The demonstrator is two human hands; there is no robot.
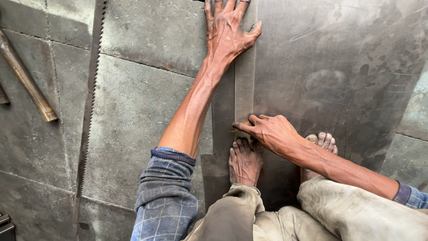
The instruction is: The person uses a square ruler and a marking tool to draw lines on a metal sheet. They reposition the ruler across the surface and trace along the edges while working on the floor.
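Grey stone-slab floor [133,111] — dusty, jointed, daylit.

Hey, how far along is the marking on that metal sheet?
Done: the steel ruler lies on the metal sheet, pinned by the left hand. In hand: the right hand presses a small marking tool at the ruler's near end. Left: no scribed line is visible along the edge.

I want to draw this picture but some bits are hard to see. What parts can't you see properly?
All in the head view:
- Left hand: fingertips cut off by the top edge.
- Ruler: far end hidden under that hand; markings too faint to read.
- Right hand: a small yellowish thing at its fingertips, too hidden to name.
- Saw blade: upper end cut off by the top edge.
- Right foot: mostly behind the forearm.
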